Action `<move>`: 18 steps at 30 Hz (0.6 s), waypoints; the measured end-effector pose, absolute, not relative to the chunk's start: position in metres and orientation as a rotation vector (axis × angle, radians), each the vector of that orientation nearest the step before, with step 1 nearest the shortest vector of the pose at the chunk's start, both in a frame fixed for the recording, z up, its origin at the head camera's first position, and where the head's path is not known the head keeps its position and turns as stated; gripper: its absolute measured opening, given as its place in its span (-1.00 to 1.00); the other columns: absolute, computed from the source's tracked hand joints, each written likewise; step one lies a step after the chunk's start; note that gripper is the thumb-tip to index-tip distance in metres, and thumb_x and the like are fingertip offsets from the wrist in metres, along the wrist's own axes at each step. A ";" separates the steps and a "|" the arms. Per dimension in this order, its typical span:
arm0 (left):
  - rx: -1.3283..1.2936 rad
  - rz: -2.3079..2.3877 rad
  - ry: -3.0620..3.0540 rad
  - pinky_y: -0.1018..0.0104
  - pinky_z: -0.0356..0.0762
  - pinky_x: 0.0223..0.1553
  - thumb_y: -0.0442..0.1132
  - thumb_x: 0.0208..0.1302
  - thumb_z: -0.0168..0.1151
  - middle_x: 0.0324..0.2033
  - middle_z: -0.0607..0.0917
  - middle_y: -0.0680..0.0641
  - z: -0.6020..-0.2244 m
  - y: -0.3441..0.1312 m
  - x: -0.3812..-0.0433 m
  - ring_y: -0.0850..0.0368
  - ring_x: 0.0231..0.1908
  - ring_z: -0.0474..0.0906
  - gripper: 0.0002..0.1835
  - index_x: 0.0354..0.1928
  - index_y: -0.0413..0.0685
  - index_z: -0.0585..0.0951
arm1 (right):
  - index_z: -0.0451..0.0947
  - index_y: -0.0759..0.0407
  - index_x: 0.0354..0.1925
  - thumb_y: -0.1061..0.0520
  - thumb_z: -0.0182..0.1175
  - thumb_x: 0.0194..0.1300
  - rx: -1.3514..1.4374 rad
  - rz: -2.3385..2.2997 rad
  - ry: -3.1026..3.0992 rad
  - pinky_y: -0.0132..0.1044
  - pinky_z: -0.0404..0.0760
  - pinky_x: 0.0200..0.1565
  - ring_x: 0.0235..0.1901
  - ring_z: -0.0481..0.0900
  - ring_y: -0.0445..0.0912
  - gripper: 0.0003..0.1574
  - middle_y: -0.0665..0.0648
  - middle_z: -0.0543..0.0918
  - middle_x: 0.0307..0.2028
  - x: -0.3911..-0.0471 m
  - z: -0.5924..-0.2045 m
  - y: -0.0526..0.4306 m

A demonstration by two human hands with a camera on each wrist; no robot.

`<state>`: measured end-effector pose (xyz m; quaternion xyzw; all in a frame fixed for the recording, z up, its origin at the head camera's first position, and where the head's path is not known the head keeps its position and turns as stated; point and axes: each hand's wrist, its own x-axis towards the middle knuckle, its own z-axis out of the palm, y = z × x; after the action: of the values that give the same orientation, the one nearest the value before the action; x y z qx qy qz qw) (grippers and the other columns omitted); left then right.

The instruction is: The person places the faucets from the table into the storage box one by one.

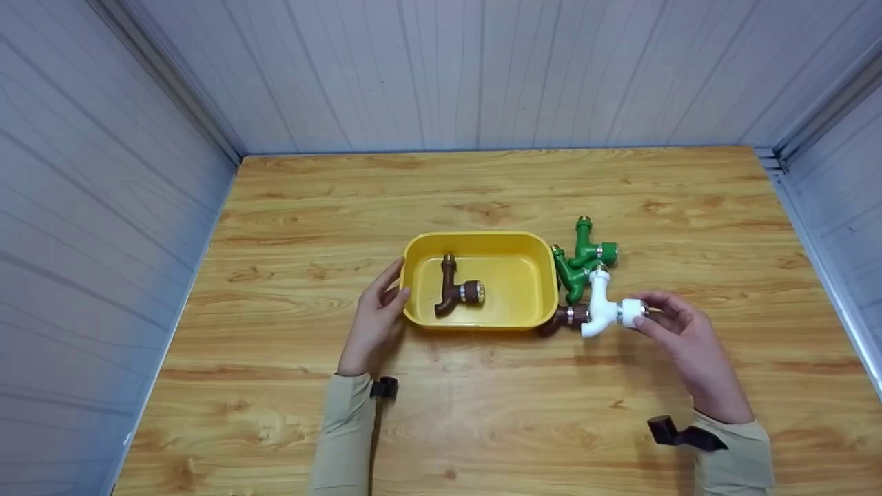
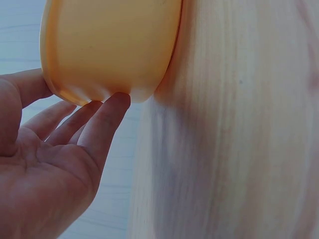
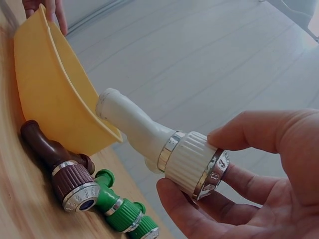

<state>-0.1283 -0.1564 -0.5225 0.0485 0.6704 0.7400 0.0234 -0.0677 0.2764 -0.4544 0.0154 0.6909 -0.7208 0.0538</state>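
Along the far left of the head view, a pale panelled left wall (image 1: 83, 241); next to it, a wood-grain table (image 1: 275, 303), spread across the middle and bottom of the frame. At the bottom, left of centre, a beige left sleeve (image 1: 344, 434) with a small black left wrist mount (image 1: 384, 388). Just above, the left-hand grip (image 1: 377, 317), loosely closed on the left end of a yellow tub (image 1: 517, 296) in the centre of the frame: thumb at the rim, fingertips against the outer wall. Inside the tub, toward its left side, a brown tap (image 1: 451, 293), lying flat, threaded end toward the top of the frame, knob toward the right. Beside the tub's right end, two green taps (image 1: 586, 248), close together; below these in the frame, a second brown tap (image 1: 561, 317), partly hidden; contact with the tub hard to tell. Right of centre, a white tap (image 1: 601, 310), held above the table, spout toward the lower left. Directly to its right, the right-hand grip (image 1: 679, 331), closed to about the knob's width, with the ribbed white knob pinched between thumb and fingers, clearly so in the right wrist view. At the lower right, a beige right sleeve (image 1: 734, 458) and black right wrist mount (image 1: 689, 437); along the right edge, a pale right wall (image 1: 837, 138).
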 end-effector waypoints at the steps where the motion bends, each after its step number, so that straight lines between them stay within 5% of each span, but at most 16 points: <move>1: 0.152 2.291 2.077 -0.05 0.42 0.14 -0.47 0.36 0.07 0.35 0.28 -0.25 -0.523 -0.156 -0.128 -0.33 0.20 0.34 -0.42 0.40 -0.22 0.24 | 0.35 0.52 0.11 0.34 0.25 0.24 0.045 -2.191 2.099 -0.34 0.61 -0.04 -0.03 0.57 -0.16 -0.48 0.06 0.60 -0.01 -0.068 -0.455 0.276; 18: 0.151 2.274 2.097 0.05 0.44 0.14 -0.48 0.36 0.06 0.35 0.28 -0.24 -0.523 -0.156 -0.129 -0.27 0.22 0.34 -0.43 0.40 -0.22 0.25 | 0.33 0.59 0.10 0.40 0.24 0.21 -0.004 -2.182 2.119 -0.33 0.62 -0.06 -0.05 0.59 -0.12 -0.48 0.10 0.61 -0.05 -0.073 -0.459 0.264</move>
<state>-0.1286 -0.1560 -0.5231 0.0487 0.6771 0.7340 0.0223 -0.0727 0.2643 -0.4585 -0.0013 0.6958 -0.7164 0.0501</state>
